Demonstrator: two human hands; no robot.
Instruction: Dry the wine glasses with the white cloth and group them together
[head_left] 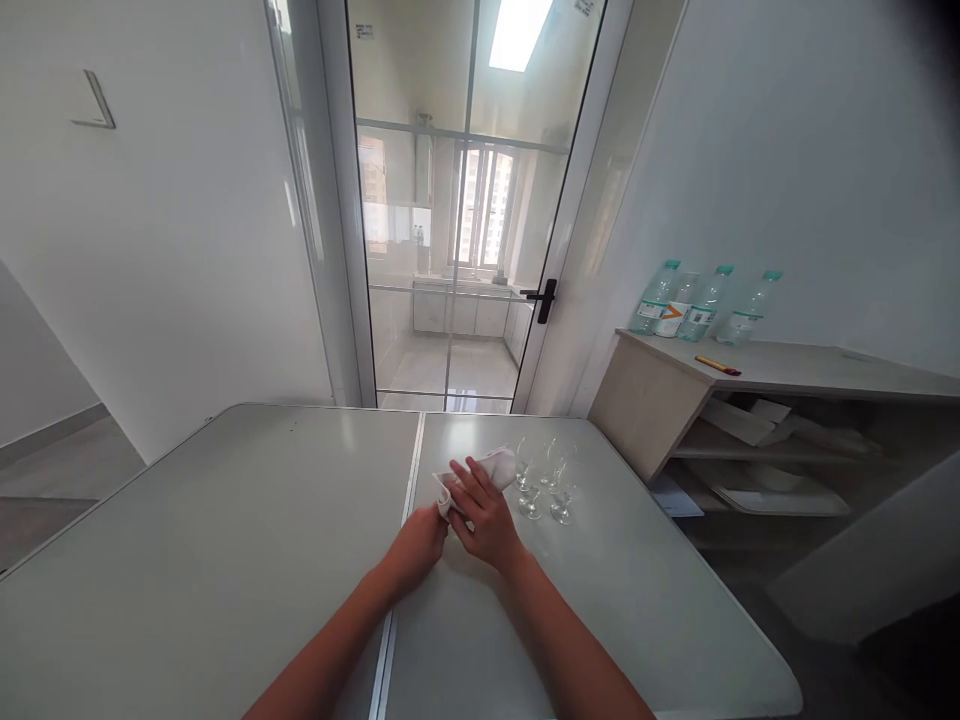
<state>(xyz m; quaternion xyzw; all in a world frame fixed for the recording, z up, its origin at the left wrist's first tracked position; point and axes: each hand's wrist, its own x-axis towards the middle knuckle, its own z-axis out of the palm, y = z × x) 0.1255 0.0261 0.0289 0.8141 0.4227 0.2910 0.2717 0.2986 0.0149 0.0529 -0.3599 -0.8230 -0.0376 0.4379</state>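
Both my hands meet over the middle of a grey folding table point(225, 520). My right hand point(486, 515) is curled around a white cloth point(491, 467) that wraps something I cannot make out. My left hand point(420, 545) is closed on the near end of the same bundle. Just right of the cloth stand several small clear stemmed glasses point(546, 480), upright on the table and apart from my hands.
A glass door with a black handle point(541, 298) stands behind the table. A low wooden shelf point(787, 365) at the right carries several water bottles point(701, 303) and a pen-like object point(718, 366), with papers on its lower shelves.
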